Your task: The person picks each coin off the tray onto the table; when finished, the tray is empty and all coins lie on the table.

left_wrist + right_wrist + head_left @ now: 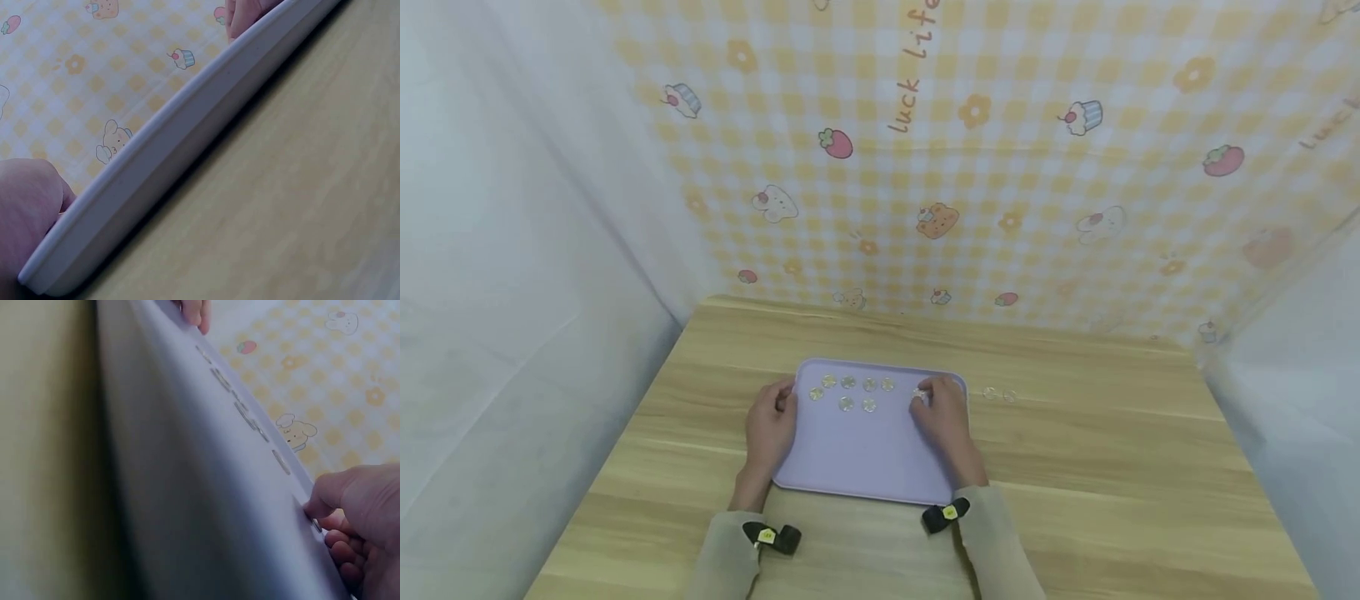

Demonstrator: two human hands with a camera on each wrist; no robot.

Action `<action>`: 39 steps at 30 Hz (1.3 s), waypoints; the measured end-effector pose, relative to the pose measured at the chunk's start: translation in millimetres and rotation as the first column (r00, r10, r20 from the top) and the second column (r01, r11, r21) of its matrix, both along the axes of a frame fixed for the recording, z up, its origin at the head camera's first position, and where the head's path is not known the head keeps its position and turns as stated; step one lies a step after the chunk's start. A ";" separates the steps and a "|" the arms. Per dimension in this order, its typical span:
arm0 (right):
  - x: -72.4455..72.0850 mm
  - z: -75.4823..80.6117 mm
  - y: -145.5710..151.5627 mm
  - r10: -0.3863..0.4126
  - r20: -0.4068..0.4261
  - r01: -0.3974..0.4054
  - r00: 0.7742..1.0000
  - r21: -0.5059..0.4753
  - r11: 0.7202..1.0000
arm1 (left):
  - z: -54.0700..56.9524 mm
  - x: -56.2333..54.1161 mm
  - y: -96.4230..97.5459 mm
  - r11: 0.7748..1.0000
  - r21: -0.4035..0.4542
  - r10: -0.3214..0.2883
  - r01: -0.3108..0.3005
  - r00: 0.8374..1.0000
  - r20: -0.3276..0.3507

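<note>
Seven round discs (pixel 847 382) lie toward twelve o'clock in the purple tray (pixel 865 458), head view. Left hand (pixel 770 427) at nine, fingers curled on the rim, likely steadying it. Right hand (pixel 947 419) near two, pinching another disc (pixel 919 393); spare pair (pixel 990 392) on the table (pixel 1112 450), past half two. Left wrist: tray wall runs seven to one; left grip partly hidden. Right wrist: thumb and finger together on the disc at four, presumably because it's small and flat.

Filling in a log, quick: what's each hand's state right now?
Left hand: closed, gripping the purple tray at its left edge.
Right hand: closed, pinching a small shiny disc.
</note>
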State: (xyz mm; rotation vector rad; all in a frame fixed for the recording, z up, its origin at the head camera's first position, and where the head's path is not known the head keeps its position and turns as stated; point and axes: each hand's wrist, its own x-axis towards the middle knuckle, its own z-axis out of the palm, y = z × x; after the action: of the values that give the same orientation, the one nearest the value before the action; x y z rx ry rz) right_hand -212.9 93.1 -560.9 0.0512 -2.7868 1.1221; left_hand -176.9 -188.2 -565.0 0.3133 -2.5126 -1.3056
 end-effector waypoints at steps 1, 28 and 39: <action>-0.9 0.7 -0.1 -0.005 0.020 0.005 1.000 0.008 1.000 | 0.3 0.0 0.4 1.000 0.001 -0.002 0.002 1.000 0.000; -0.2 -3.4 -0.9 0.018 -0.147 -0.022 0.989 -0.029 0.999 | -1.4 0.3 -0.7 1.000 0.008 -0.011 0.011 1.000 -0.025; 0.0 -4.4 -1.0 -0.045 -0.080 0.043 0.996 -0.017 0.999 | -0.4 0.0 0.7 1.000 0.010 -0.005 0.005 1.000 -0.013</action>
State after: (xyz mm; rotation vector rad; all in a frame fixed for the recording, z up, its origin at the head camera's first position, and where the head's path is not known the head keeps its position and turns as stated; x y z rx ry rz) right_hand -212.9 92.2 -565.3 0.0323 -2.6955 1.1051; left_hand -176.9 -187.5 -565.4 0.3003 -2.4984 -1.3186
